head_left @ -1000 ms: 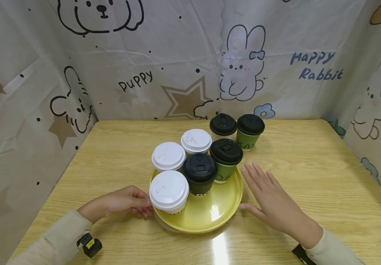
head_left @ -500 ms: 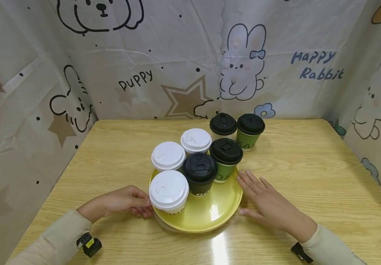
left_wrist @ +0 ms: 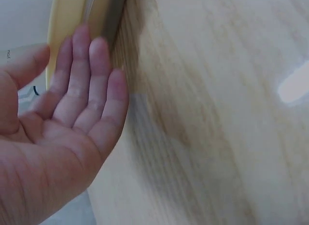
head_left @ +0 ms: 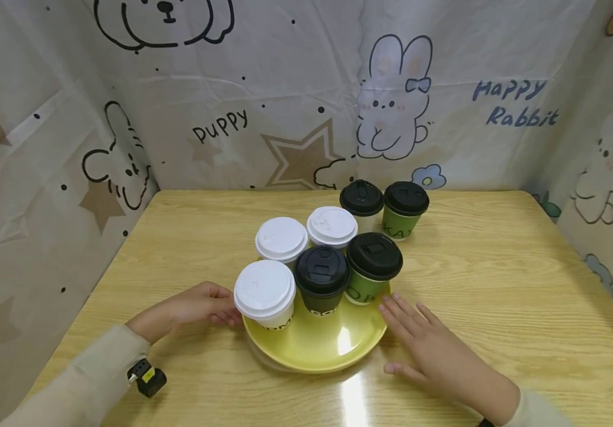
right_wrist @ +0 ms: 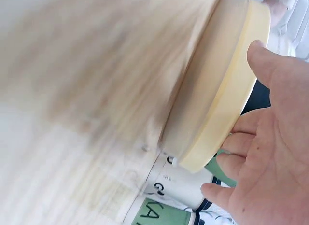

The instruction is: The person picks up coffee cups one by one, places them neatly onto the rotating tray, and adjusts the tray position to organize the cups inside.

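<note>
A round yellow plate (head_left: 312, 353) carries lidded paper cups: three with white lids, including the front-left white cup (head_left: 265, 290), a black cup (head_left: 322, 279) in the middle and a green cup (head_left: 373, 267) with a black lid on the right. My left hand (head_left: 200, 307) is at the plate's left edge, fingertips partly hidden behind the white cup. In the left wrist view, its slightly bent fingers (left_wrist: 79, 85) lie along the plate's outer wall, thumb apart. My right hand (head_left: 434, 350) has its straight fingers at the right rim; the right wrist view shows them beside the rim (right_wrist: 222, 99).
Behind the plate, two more black-lidded cups stand on the wooden table (head_left: 498, 267): a pale cup (head_left: 362, 204) and a green cup (head_left: 404, 210). Printed cloth (head_left: 264, 71) walls in the table's back and sides.
The plate has turned clockwise with its cups: the front white cup moved back and left, the rear white ones right, the green one forward. My right hand moved in to the rim.
</note>
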Action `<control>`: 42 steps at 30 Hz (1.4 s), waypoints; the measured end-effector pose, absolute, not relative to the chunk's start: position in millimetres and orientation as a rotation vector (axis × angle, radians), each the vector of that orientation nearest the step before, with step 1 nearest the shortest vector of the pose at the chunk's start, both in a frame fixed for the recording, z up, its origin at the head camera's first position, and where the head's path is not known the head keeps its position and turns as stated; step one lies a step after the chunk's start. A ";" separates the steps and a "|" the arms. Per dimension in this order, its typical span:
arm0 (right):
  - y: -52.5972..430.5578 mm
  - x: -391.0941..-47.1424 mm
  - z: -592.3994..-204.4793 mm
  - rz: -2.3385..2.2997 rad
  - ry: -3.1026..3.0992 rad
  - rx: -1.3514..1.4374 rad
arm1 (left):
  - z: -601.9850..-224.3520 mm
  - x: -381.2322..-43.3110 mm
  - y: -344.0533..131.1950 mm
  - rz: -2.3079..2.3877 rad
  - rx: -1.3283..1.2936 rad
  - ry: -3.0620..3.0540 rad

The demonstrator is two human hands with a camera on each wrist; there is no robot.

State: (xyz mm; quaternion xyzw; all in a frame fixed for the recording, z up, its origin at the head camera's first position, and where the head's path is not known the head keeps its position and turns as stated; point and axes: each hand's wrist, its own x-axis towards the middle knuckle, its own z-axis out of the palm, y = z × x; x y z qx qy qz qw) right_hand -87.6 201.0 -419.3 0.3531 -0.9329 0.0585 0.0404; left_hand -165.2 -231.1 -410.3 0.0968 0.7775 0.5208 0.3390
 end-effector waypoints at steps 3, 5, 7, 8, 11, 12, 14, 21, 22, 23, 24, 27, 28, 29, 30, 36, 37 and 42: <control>200.0 -80.7 -419.4 0.165 -2.805 1.128 | -407.5 -170.3 -226.5 1.351 0.209 2.111; 199.3 -77.3 -419.7 0.166 -2.773 1.159 | -406.3 -172.9 -224.4 1.352 0.198 2.148; 198.4 -75.0 -420.3 0.160 -2.745 1.180 | -405.8 -174.9 -223.6 1.352 0.198 2.169; 198.1 -74.1 -420.6 0.162 -2.729 1.193 | -406.0 -176.0 -223.5 1.350 0.191 2.176; 197.3 -72.5 -421.3 0.164 -2.701 1.220 | -406.7 -178.1 -223.8 1.334 0.176 2.194; 197.3 -72.1 -421.3 0.163 -2.697 1.225 | -407.1 -178.5 -224.1 1.332 0.170 2.196; 197.7 -71.4 -420.8 0.160 -2.694 1.228 | -406.8 -179.4 -223.6 1.320 0.165 2.207; 206.9 -73.1 -411.8 0.207 -2.787 1.174 | -399.6 -169.9 -227.7 1.241 0.267 2.166; 209.7 -74.1 -410.0 0.213 -2.812 1.150 | -398.5 -167.4 -229.3 1.227 0.292 2.144; 212.5 -75.4 -408.3 0.217 -2.836 1.128 | -397.2 -164.5 -230.7 1.214 0.308 2.122; 215.4 -76.9 -406.9 0.222 -2.858 1.105 | -396.5 -162.0 -231.8 1.203 0.320 2.100; 223.1 -81.9 -405.1 0.244 -2.917 1.048 | -395.4 -153.6 -233.1 1.177 0.342 2.041; 224.5 -83.9 -405.0 0.247 -2.922 1.049 | -395.4 -151.0 -232.9 1.174 0.344 2.024; 225.4 -85.6 -405.1 0.257 -2.928 1.045 | -395.5 -148.5 -232.2 1.177 0.340 2.009; 226.2 -86.8 -405.5 0.269 -2.933 1.040 | -395.8 -146.4 -231.1 1.180 0.337 1.998; 225.0 -90.6 -409.0 0.300 -2.910 1.057 | -398.6 -138.5 -221.4 1.227 0.339 1.942; 224.4 -90.8 -409.7 0.302 -2.907 1.061 | -399.3 -137.7 -219.9 1.237 0.344 1.933; 222.6 -90.9 -412.6 0.308 -2.909 1.072 | -402.1 -137.5 -215.4 1.267 0.362 1.920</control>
